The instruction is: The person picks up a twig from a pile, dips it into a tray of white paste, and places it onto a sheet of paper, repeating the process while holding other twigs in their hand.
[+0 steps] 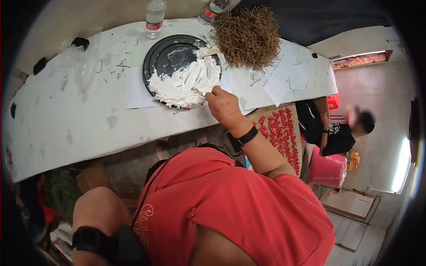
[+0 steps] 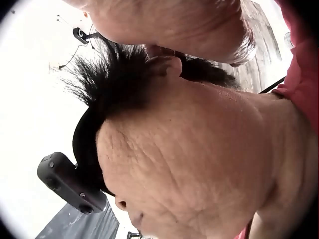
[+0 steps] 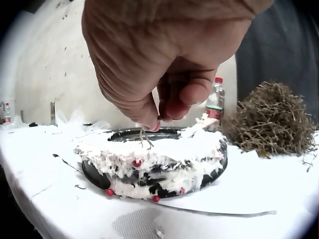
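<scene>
My right hand (image 1: pixel 224 106) pinches a thin forked twig (image 3: pixel 148 139) between thumb and fingertips. It hangs over the near right part of a round black dish (image 1: pixel 166 60). Thick white paste (image 1: pixel 191 80) coats much of the dish and clings to its outer side. Small red beads (image 3: pixel 137 163) stick to that side and lie at its foot. My left arm is bent up, its hand out of the head view. Beside the head and ear in the left wrist view is part of my left hand (image 2: pixel 169 25), its fingers hidden.
A large heap of brown twigs (image 1: pixel 248 37) stands right of the dish. Two water bottles (image 1: pixel 155 26) are at the back, a clear plastic bag (image 1: pixel 84 62) lies left. Below the table's edge, a board (image 1: pixel 293 117) carries many red pieces. Another person (image 1: pixel 339 137) sits at right.
</scene>
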